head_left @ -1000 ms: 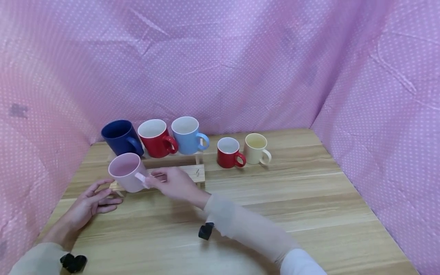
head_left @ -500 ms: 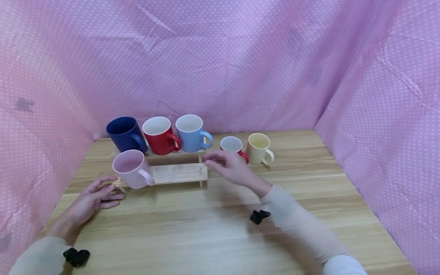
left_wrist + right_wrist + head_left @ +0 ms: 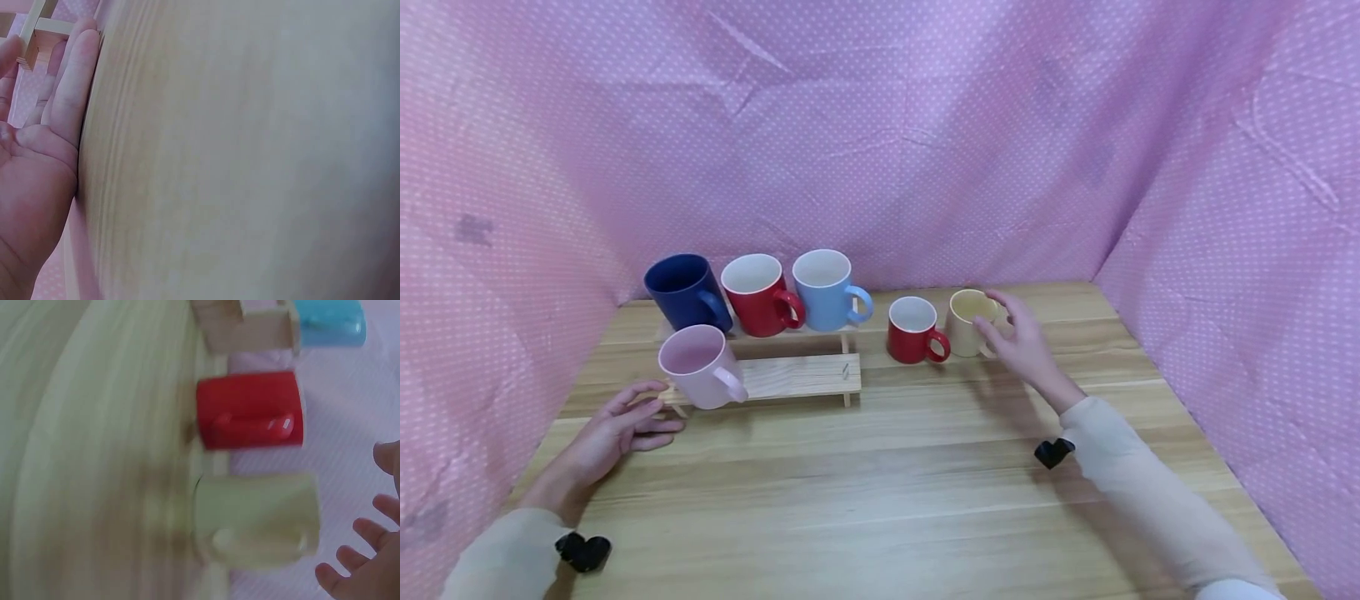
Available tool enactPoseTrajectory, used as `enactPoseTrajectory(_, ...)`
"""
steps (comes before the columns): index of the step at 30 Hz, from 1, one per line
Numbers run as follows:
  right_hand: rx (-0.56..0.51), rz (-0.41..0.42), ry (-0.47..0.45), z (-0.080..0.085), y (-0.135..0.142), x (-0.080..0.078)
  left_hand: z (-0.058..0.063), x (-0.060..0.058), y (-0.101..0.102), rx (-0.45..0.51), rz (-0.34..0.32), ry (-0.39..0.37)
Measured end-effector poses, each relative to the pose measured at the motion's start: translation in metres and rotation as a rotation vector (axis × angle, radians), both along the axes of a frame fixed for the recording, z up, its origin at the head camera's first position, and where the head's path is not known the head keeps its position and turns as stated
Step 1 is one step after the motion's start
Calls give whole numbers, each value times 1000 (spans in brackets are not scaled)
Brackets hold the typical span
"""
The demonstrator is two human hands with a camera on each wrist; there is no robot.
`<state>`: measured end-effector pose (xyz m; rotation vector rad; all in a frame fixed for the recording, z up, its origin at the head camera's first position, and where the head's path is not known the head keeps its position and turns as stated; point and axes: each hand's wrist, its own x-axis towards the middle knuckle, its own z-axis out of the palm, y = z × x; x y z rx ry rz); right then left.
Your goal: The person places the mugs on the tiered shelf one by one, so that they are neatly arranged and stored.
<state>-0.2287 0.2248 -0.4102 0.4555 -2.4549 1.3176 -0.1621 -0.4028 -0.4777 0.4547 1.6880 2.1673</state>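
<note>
My right hand (image 3: 1021, 346) is at the pale yellow mug (image 3: 964, 332), thumb and fingers spread apart over its rim and handle side. In the right wrist view the fingers stand off from that mug. To its left sits a smaller red mug (image 3: 912, 332) on the table. At the left end of the two-tier wooden rack (image 3: 797, 377) rests my left hand (image 3: 613, 433), its fingertips by the board's end. Long and fairly straight, its fingers (image 3: 72, 87) lie along the tabletop in the left wrist view. A pink mug (image 3: 700, 371) stands on the lower tier beside it.
The rack's upper tier bears a dark blue mug (image 3: 683, 292), a larger red mug (image 3: 758, 296) and a light blue mug (image 3: 823, 292), handles to the right. Pink dotted cloth (image 3: 925, 150) hangs behind and at both sides of the wooden table (image 3: 865, 500).
The right hand has let go of the pink mug's handle and moved right, past the small red mug, to the yellow mug. My left hand stays at the rack; the head view shifts slightly.
</note>
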Motion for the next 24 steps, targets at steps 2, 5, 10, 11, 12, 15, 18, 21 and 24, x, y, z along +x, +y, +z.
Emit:
enactPoseTrajectory(2,-5,-9,-79,-5,11,-1,-1,0,1,-3,3,3)
enactPoseTrajectory(5,-43,-5,-206,-13,24,-2,-2,0,2,-13,7,2)
enactPoseTrajectory(10,-126,28,-329,-28,32,-4,-1,0,0,-38,12,2)
enactPoseTrajectory(11,-140,33,-347,-31,33,-5,-1,0,0,-42,12,2)
enactPoseTrajectory(12,-159,38,-365,-34,34,-6,-1,0,0,-43,13,1)
enactPoseTrajectory(15,-225,42,-423,-40,35,-6,0,-1,1,-35,9,-6)
enactPoseTrajectory(18,-296,31,-484,-45,34,-4,0,-1,0,-40,10,-7)
enactPoseTrajectory(21,-337,31,-522,-49,32,-4,1,1,-2,-54,15,0)
enactPoseTrajectory(24,-371,33,-538,-51,31,-3,0,2,-3,-70,17,2)
